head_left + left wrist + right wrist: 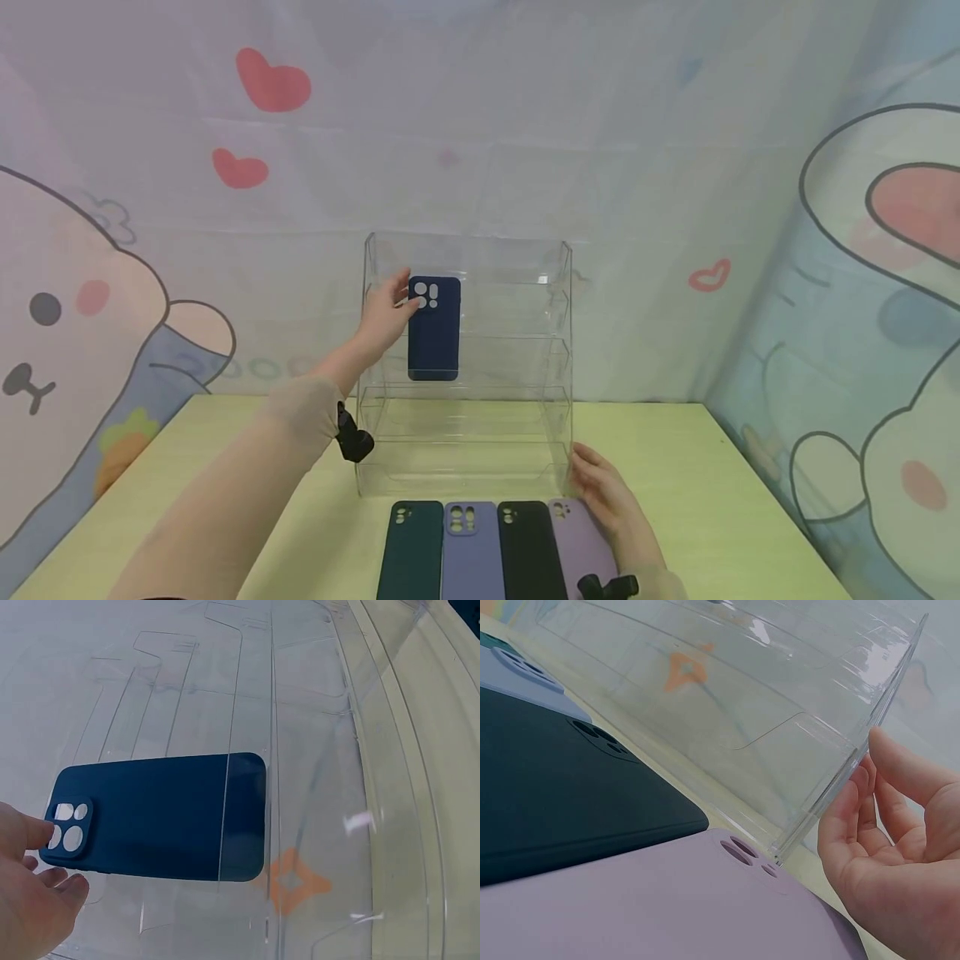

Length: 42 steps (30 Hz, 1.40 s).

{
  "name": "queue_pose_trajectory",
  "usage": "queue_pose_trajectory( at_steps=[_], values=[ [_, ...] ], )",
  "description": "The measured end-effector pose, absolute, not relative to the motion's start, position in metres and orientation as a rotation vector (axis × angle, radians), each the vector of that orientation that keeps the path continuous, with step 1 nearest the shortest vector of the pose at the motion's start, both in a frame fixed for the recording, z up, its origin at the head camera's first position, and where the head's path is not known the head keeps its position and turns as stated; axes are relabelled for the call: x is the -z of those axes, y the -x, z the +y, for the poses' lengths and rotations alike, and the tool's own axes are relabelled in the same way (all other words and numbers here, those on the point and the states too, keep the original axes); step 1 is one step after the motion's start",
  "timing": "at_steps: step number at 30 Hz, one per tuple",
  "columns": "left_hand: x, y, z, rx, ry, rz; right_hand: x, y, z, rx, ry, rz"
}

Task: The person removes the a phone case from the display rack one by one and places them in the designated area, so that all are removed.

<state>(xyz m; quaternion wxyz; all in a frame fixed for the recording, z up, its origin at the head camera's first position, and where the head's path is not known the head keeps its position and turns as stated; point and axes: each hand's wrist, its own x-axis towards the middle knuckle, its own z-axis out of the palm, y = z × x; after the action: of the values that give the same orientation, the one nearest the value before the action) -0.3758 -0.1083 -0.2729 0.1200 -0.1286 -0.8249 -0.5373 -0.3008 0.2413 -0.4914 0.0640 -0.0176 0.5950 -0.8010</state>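
A dark blue phone case [434,342] stands upright in a clear stepped display rack [495,362], its lower end behind a tier's front lip. My left hand [386,317] holds the case by its upper left edge. In the left wrist view that thumb overlaps one of the camera holes [73,838], and the other fingers [69,892] curl by the case's edge. Down at the rack's lower right side, my right hand [606,496] grips the side panel [847,769] by its front edge, thumb and bent fingers against it.
In front of the rack lies a row of phone cases: dark green [411,550], periwinkle [472,554], black [529,550] and light purple [581,542]. The pale yellow table [720,500] meets a printed cloth backdrop [645,192] behind the rack.
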Motion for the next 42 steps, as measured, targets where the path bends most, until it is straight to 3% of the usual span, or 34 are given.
queue_pose_trajectory(
  at_steps=[10,42],
  values=[
    [0.277,0.370,-0.106,1.613,0.241,-2.303,0.491,0.302,0.241,2.425,0.042,1.784],
    [0.286,0.348,-0.121,1.659,0.160,-1.914,0.490,0.299,0.241,2.449,0.033,1.770]
  ],
)
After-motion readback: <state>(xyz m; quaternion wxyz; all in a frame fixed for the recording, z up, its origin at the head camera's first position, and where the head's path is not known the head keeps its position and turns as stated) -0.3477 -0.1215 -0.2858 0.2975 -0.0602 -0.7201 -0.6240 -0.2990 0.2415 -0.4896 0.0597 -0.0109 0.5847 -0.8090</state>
